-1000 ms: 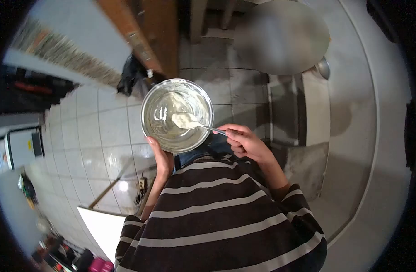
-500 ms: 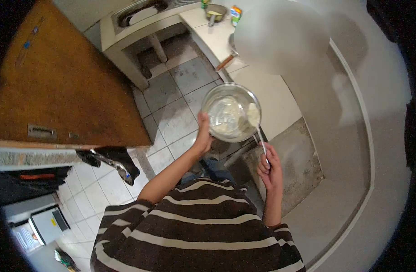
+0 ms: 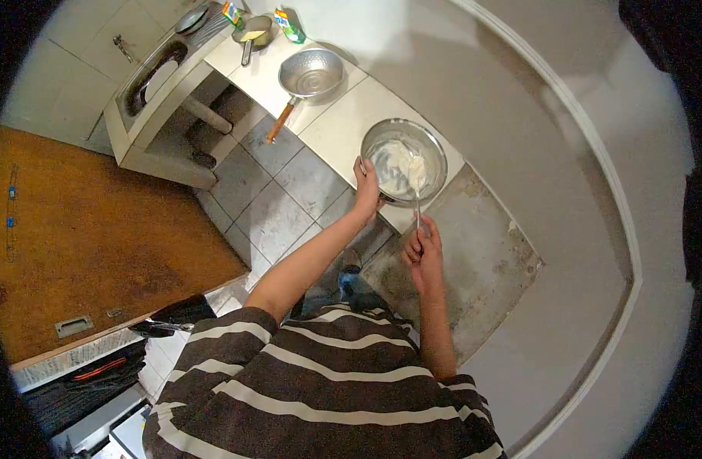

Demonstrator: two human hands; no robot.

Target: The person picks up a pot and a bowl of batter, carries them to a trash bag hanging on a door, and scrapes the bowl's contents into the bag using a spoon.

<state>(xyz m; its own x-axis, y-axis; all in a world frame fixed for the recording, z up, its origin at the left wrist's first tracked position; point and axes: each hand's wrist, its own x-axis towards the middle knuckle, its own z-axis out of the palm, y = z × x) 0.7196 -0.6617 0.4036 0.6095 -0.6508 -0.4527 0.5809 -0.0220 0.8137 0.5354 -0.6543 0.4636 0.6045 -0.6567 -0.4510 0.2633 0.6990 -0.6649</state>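
A round metal bowl point(image 3: 441, 170) is tilted above the counter, with a pale, creamy mixture point(image 3: 401, 162) spread on its bottom. My left hand point(image 3: 368, 191) grips the bowl's left edge. In my right hand point(image 3: 424, 251) is the handle of a spoon point(image 3: 418, 200), whose head sits in the mixture and is coated with it. A silver pan point(image 3: 311, 73) with a wooden handle stands on the counter beyond the bowl.
The pale counter point(image 3: 343, 115) carries a smaller pot point(image 3: 253, 32) and a green-and-orange packet point(image 3: 289, 26) at its far end. A sink point(image 3: 164, 69) is at the upper left. The wooden door point(image 3: 99, 245) stands left, the wall right.
The view has turned, bringing the whole silver pan into sight. The spoon has moved from the bowl's right side down into the mixture. Both hands keep their holds.
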